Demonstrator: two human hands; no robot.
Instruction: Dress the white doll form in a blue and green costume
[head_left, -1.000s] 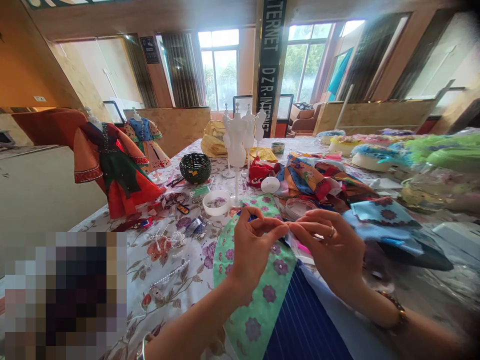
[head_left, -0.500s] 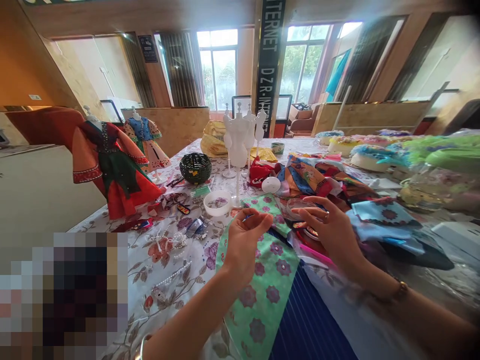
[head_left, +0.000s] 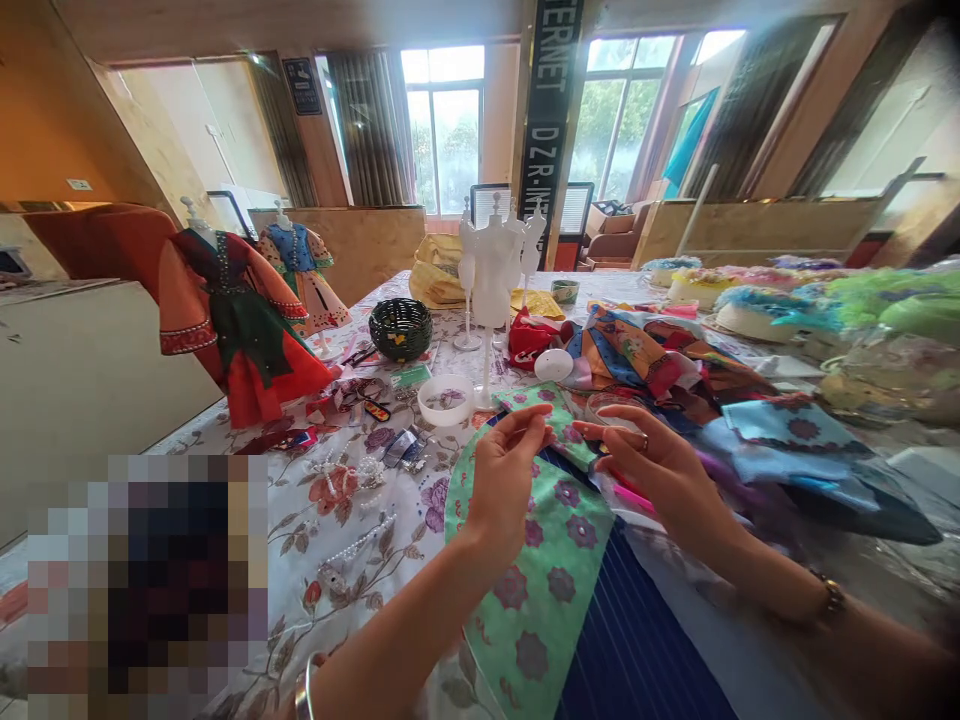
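Observation:
My left hand (head_left: 506, 485) is raised over a green cloth with purple flowers (head_left: 525, 600), thumb and fingertips pressed together. My right hand (head_left: 664, 470) is close by on the right, also pinched, its fingertips pointing toward the left hand. A small gap separates the two sets of fingertips. Whatever they grip is too small to make out. Beneath and beside the green cloth lies a navy pinstriped cloth (head_left: 637, 630). A bright pink strip (head_left: 634, 500) shows under my right hand, and a clear round dish (head_left: 604, 405) is partly hidden behind its fingers.
White mannequin forms (head_left: 495, 270) stand beyond my hands, near a white ring-shaped dish (head_left: 446, 400) and a dark woven basket (head_left: 400, 330). Pearl strings (head_left: 360, 545) lie on the left. Dressed dolls (head_left: 232, 310) stand farther left; folded fabrics (head_left: 622, 350) and decorated hats (head_left: 757, 310) fill the right.
My hands have come closer together, the right one moving in toward the left. The red round item seen under my right hand before is now hidden. The whole view has shifted slightly.

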